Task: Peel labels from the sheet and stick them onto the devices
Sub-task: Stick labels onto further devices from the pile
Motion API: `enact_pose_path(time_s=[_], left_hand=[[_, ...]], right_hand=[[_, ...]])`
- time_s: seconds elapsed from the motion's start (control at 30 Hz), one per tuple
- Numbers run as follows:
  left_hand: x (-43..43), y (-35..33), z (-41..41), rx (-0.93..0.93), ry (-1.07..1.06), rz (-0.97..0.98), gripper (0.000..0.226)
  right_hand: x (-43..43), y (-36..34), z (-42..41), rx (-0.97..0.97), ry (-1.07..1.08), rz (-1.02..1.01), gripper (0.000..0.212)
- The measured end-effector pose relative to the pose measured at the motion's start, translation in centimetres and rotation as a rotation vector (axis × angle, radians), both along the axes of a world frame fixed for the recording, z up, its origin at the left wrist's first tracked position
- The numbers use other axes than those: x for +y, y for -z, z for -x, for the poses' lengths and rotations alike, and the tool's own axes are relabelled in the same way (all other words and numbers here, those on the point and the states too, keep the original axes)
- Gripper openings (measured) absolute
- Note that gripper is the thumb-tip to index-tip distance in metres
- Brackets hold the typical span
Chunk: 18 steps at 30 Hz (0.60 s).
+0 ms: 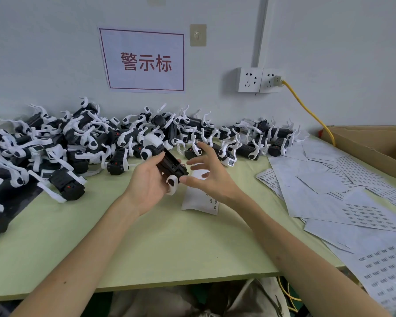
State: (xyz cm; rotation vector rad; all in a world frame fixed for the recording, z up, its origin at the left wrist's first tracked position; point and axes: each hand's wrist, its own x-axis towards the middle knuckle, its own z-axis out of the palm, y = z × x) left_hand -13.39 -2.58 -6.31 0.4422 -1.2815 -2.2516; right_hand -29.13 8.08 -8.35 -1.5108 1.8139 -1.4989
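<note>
My left hand (146, 179) grips a black and white device (169, 164) above the middle of the green table, its black body facing up. Just to its right, my right hand (209, 173) hovers with fingers spread, and its thumb touches the device's near end. A small label sheet (200, 199) lies on the table under my right hand, with a few labels along its near edge. Whether a label is on my fingers I cannot tell.
A large heap of black and white devices (82, 138) runs along the wall from the left edge to the right. Several label sheets (343, 191) are spread at the right. A cardboard box (375, 145) stands far right. A yellow cable (306, 110) hangs from the wall socket.
</note>
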Motion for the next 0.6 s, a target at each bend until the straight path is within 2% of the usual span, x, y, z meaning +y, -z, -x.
enact_pose_path(time_s=[0.33, 0.47, 0.53, 0.6], left_hand=[[0.0, 0.5, 0.2, 0.069, 0.049, 0.147, 0.049], [-0.2, 0.5, 0.1, 0.092, 0.103, 0.227, 0.068], [-0.4, 0.9, 0.4, -0.012, 0.032, 0.408, 0.067], [-0.4, 1.2, 0.7, -0.326, -0.150, 0.902, 0.066]], right_hand=[[-0.4, 0.5, -0.8, 0.039, -0.025, 0.005, 0.098], [-0.4, 0.6, -1.2, 0.020, 0.022, 0.114, 0.092], [-0.4, 0.0, -1.0, -0.084, 0.066, 0.196, 0.088], [-0.2, -0.8, -0.3, -0.221, 0.096, 0.265, 0.085]])
